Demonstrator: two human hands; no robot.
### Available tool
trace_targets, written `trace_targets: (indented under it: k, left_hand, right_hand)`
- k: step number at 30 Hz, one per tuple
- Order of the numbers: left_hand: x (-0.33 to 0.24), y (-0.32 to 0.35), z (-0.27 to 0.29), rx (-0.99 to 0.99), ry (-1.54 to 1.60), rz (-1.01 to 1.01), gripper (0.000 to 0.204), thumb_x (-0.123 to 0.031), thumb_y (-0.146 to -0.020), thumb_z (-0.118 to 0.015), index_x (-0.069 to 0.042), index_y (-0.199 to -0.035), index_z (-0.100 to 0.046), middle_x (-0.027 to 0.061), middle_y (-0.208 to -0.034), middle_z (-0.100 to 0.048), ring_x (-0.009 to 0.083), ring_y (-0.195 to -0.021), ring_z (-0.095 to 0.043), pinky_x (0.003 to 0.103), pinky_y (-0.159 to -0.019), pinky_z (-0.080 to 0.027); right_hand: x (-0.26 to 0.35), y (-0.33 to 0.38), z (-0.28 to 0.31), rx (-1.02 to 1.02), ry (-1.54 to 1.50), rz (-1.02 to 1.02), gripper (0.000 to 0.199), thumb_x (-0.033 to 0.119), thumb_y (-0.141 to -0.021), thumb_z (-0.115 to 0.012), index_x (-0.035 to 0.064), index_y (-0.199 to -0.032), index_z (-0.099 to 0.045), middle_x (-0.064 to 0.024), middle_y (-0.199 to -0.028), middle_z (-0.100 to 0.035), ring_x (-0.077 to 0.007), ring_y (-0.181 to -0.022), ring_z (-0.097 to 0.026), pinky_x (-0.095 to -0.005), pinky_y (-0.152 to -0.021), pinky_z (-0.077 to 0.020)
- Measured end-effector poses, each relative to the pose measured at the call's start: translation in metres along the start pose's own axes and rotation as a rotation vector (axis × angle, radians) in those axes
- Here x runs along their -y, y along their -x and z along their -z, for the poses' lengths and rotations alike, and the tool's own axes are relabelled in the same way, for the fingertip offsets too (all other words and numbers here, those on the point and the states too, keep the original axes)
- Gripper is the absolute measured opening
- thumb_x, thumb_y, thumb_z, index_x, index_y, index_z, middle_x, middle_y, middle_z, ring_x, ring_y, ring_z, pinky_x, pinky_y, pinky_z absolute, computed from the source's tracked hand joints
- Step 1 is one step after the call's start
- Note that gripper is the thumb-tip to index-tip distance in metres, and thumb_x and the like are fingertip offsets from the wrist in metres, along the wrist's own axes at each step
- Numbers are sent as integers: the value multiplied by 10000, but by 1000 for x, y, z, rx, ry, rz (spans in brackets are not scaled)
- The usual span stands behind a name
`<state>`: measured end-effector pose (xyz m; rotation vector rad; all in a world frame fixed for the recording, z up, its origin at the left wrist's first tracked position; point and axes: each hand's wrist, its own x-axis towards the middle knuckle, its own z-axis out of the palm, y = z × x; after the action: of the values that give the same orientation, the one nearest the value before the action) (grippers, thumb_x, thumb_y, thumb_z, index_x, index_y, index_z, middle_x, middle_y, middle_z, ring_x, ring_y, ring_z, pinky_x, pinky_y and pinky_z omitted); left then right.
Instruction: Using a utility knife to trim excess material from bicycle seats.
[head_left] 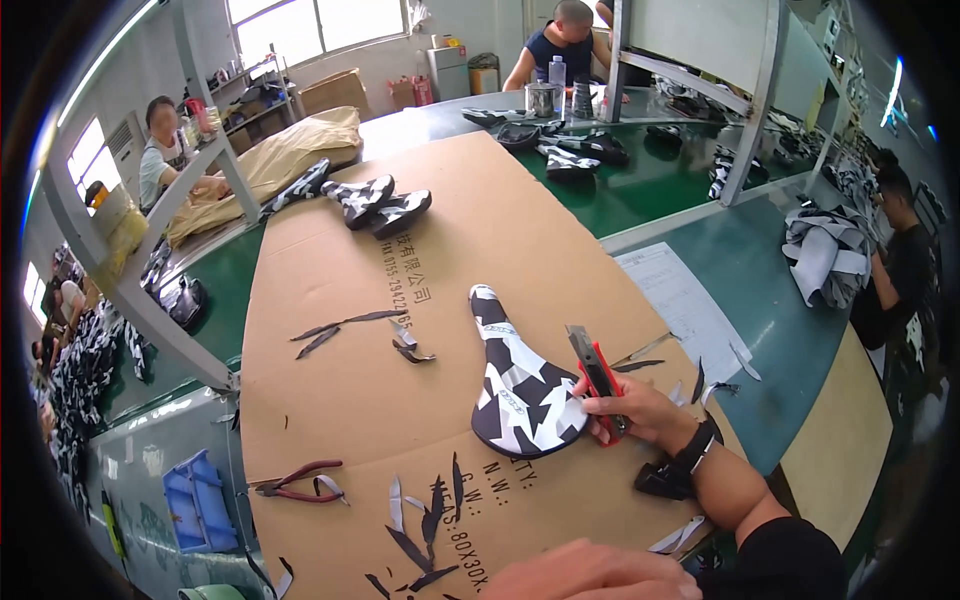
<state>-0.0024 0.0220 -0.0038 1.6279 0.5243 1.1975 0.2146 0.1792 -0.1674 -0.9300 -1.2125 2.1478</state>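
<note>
A bicycle saddle (520, 390) covered in a black-and-white angular pattern lies on a big sheet of brown cardboard (330, 400), nose pointing away from me. My right hand (640, 410), with a black watch on its wrist, grips a red and black utility knife (595, 370) right at the saddle's wide rear right edge, blade end pointing away. My left hand (590, 578) shows only partly at the lower edge, low over the cardboard and apart from the saddle. Its fingers are hidden.
Red-handled pliers (300, 482) and several dark trimmed strips (425, 520) lie on the cardboard. More patterned saddles (375, 200) sit at its far end. A printed paper sheet (680, 300) lies to the right on the green table, and a blue tray (200, 500) to the left. Other people work around the benches.
</note>
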Motion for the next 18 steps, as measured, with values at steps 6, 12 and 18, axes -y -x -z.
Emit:
trace_targets:
  k: [6, 12, 18]
  left_hand:
    - [9, -2, -1, 13, 63, -80, 472, -5, -674, -827, 9, -1096, -617, 185, -978, -652, 281, -860, -654, 344, -696, -515]
    - [4, 1, 10, 5, 205, -145, 375, 8, -735, -781, 13, -1078, -628, 178, -951, -648, 276, -843, -641, 339, -704, -513]
    - [-12, -13, -10, -29, -600, -255, 263, -41, -737, -727, -87, -996, -708, 142, -976, -645, 215, -754, -612, 301, -637, -419]
  right_hand:
    - [-2, 4, 5, -10, -17, 3, 306, 163, -889, -672, 48, -1131, -525, -19, -810, -569, -108, -674, -594, -245, -539, -490]
    - [-6, 1, -4, 4, 22, -9, 327, 208, -889, -679, 58, -1131, -517, -22, -766, -574, -104, -618, -589, -241, -522, -484]
    - [-5, 4, 2, 7, 28, -22, 288, 161, -893, -663, 45, -1115, -519, -40, -758, -602, -127, -614, -623, -263, -522, -524]
